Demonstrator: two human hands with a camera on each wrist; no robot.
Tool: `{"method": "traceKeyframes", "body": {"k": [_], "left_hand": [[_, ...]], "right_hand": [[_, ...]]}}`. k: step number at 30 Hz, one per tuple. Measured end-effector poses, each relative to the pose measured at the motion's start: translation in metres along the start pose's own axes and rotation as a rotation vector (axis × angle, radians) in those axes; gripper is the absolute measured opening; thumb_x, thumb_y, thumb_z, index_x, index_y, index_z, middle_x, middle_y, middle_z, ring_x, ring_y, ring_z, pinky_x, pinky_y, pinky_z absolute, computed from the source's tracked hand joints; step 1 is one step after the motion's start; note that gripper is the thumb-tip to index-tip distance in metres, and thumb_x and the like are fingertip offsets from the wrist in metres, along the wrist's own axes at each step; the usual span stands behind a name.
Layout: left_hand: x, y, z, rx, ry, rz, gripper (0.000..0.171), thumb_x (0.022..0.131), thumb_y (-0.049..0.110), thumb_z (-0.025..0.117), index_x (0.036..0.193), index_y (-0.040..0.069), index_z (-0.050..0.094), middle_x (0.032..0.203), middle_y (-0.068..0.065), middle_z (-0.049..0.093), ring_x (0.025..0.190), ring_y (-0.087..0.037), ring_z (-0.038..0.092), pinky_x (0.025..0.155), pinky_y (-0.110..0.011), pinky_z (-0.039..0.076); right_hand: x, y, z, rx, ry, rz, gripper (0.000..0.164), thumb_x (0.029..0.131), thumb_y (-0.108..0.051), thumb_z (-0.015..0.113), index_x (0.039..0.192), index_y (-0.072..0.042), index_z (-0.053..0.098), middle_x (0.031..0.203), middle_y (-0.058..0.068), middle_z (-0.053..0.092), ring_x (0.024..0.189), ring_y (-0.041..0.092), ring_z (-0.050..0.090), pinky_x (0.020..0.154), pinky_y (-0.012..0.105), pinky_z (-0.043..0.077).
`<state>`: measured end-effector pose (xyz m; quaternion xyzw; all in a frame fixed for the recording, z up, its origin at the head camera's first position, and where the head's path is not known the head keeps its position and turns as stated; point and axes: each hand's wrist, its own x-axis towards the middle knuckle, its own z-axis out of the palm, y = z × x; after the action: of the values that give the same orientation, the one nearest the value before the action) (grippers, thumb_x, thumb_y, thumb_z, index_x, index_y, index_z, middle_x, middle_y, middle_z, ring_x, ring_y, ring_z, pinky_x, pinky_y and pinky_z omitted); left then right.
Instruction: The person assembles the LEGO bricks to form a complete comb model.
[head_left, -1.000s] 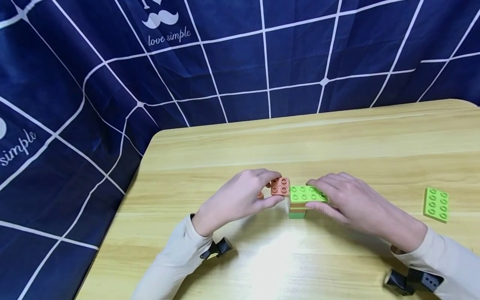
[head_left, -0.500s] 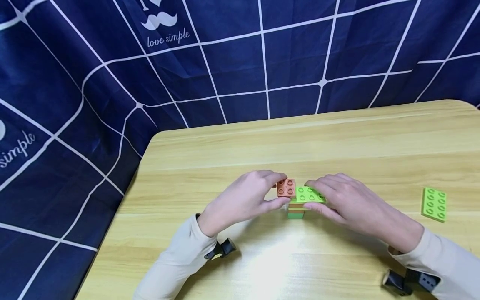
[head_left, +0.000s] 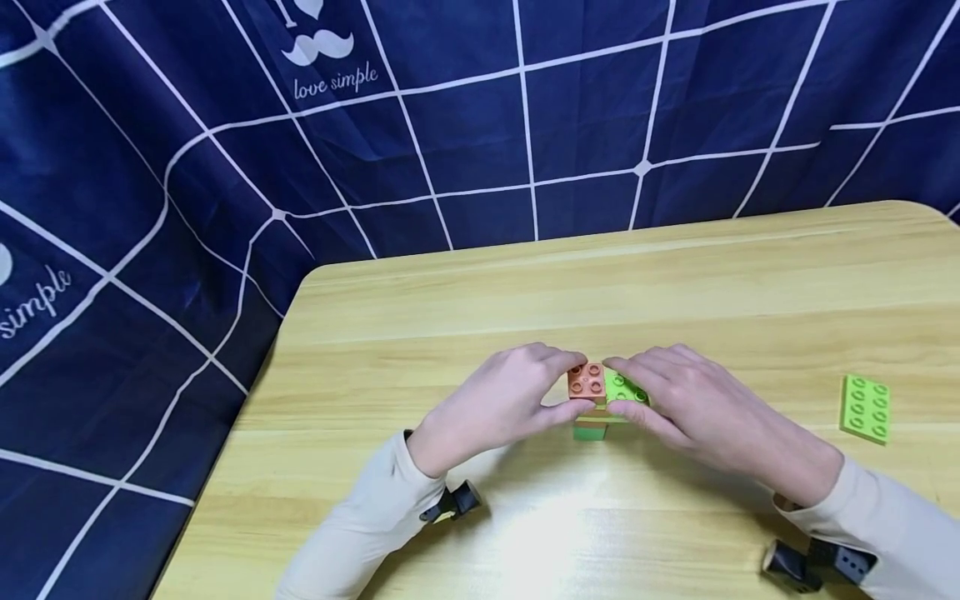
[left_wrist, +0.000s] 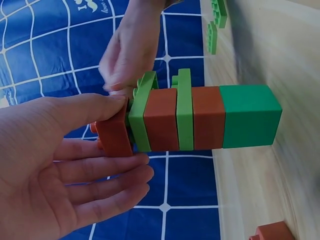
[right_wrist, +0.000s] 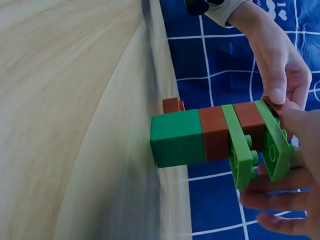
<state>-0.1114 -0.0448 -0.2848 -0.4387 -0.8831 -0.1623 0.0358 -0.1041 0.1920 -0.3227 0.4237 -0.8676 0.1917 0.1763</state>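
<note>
My left hand (head_left: 510, 392) pinches an orange-red two-by-two brick (head_left: 586, 382) between thumb and fingers at the left end of the stack's top. In the left wrist view, that brick (left_wrist: 115, 130) is slightly tilted, with studs showing in a narrow gap beside the top light green plate (left_wrist: 140, 120). My right hand (head_left: 697, 404) grips this plate (head_left: 628, 390) at its right end. Under it the stack alternates a red brick (left_wrist: 161, 120), a light green plate (left_wrist: 185, 110) and another red brick (left_wrist: 209, 117). A darker green block (left_wrist: 252, 115) forms the base on the table.
On the wooden table (head_left: 450, 308), a loose light green plate (head_left: 866, 408) lies to the right. A loose red brick (left_wrist: 275, 232) sits left of the stack, hidden behind my left hand in the head view. A blue curtain (head_left: 465, 133) hangs behind.
My left hand has moved right with the orange-red brick, from beside the stack to over the left end of the top green plate. The right hand stays nearly still on the plate.
</note>
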Motion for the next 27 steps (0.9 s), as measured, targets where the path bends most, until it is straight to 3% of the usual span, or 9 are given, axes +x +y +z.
{"method": "traceKeyframes", "body": {"k": [5,12,19,27], "left_hand": [[0.0,-0.001,0.006,-0.012,0.007,-0.004,0.047,0.092,0.038,0.066,0.121,0.0,0.063,0.104,-0.006,0.07,0.091,-0.014,0.066,0.078,-0.02,0.054],[-0.004,-0.008,0.006,-0.099,-0.026,-0.033,0.059,0.088,0.04,0.069,0.128,-0.001,0.058,0.113,-0.01,0.069,0.101,-0.017,0.066,0.088,-0.02,0.052],[-0.004,-0.012,0.004,-0.167,-0.019,-0.02,0.042,0.098,0.033,0.058,0.124,0.0,0.062,0.114,-0.008,0.069,0.104,-0.016,0.066,0.092,-0.019,0.049],[0.001,-0.012,0.003,-0.226,-0.04,-0.013,0.039,0.1,0.029,0.053,0.125,-0.001,0.061,0.114,-0.009,0.069,0.102,-0.016,0.066,0.091,-0.015,0.048]], "right_hand": [[0.003,-0.002,0.002,0.038,0.099,-0.011,0.054,0.103,-0.044,0.04,0.124,0.001,0.061,0.11,0.01,0.069,0.096,0.026,0.065,0.086,0.046,0.05],[0.011,-0.005,0.011,0.064,0.186,-0.085,0.055,0.104,-0.044,0.036,0.114,0.001,0.065,0.102,0.007,0.07,0.089,0.023,0.066,0.081,0.044,0.052],[0.011,-0.005,0.014,0.075,0.166,-0.071,0.054,0.104,-0.044,0.035,0.111,0.001,0.064,0.099,0.007,0.069,0.088,0.021,0.065,0.08,0.043,0.053],[0.012,0.0,0.013,0.064,0.14,-0.075,0.057,0.105,-0.043,0.031,0.115,0.004,0.061,0.101,0.009,0.068,0.089,0.024,0.065,0.082,0.043,0.051]]}}
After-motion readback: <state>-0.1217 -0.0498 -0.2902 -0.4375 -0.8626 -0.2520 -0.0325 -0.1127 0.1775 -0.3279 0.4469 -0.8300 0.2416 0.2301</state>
